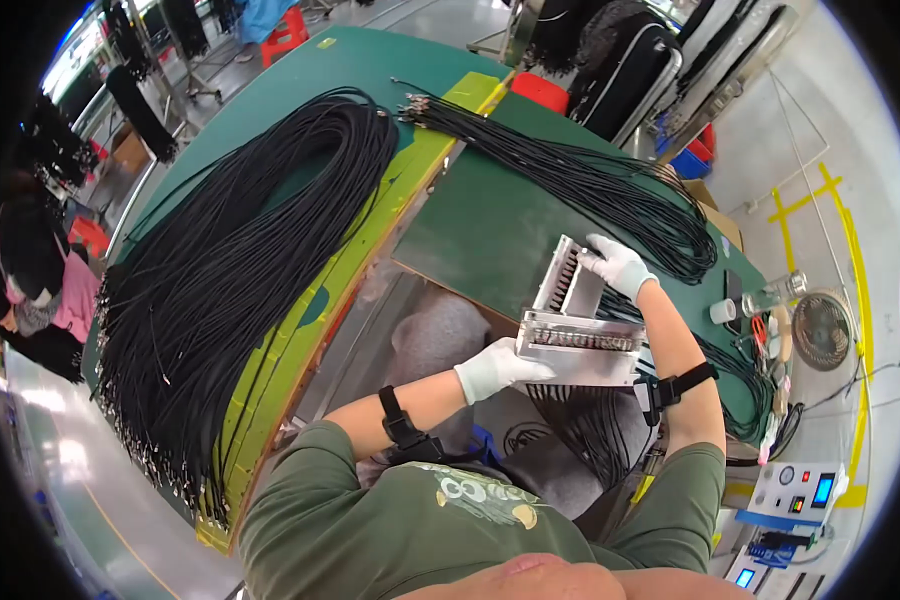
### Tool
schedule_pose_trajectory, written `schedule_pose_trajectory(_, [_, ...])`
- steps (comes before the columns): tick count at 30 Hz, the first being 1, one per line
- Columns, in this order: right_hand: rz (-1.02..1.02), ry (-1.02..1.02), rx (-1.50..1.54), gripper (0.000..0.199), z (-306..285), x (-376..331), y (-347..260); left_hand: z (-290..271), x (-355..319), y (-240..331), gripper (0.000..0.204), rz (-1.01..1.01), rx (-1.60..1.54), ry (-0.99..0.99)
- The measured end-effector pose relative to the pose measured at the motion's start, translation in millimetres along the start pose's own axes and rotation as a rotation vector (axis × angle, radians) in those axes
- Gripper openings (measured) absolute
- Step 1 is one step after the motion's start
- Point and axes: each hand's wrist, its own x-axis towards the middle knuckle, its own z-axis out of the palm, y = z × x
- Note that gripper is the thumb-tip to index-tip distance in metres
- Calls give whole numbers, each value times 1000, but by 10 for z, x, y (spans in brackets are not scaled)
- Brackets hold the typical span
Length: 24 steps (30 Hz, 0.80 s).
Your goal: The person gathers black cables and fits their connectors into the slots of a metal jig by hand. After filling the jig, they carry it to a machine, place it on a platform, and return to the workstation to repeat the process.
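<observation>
A silver metal fixture [582, 370] with a row of small connector ends in its slot is in front of my body. Black cables [590, 425] hang from its lower edge over my lap. My left hand [500, 370], in a white glove, grips the fixture's left end with fingers closed. Behind it a second slotted metal piece [558, 275] stands at an angle, with a row of dark teeth along it. My right hand [618, 268], also gloved, has its fingers closed on that piece's far right side; its thumb and fingertips are partly hidden.
A large bundle of black cables [270, 220] covers the left of the green table [460, 230]. Another cable bundle [580, 170] lies at the far right. A yellow-green strip [390, 200] divides the table. A small fan [821, 330] and a control box [795, 490] stand right.
</observation>
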Motion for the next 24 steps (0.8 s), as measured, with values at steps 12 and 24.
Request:
schedule_pose_trajectory(12, [99,-191,-96,62,-897,-164,-663,-265,199,-65,39,15,4,-63])
schedule_pose_trajectory(24, [557,1386,66,37,-2574,-3898,-1658,-425,708,548,56,200,276,-352])
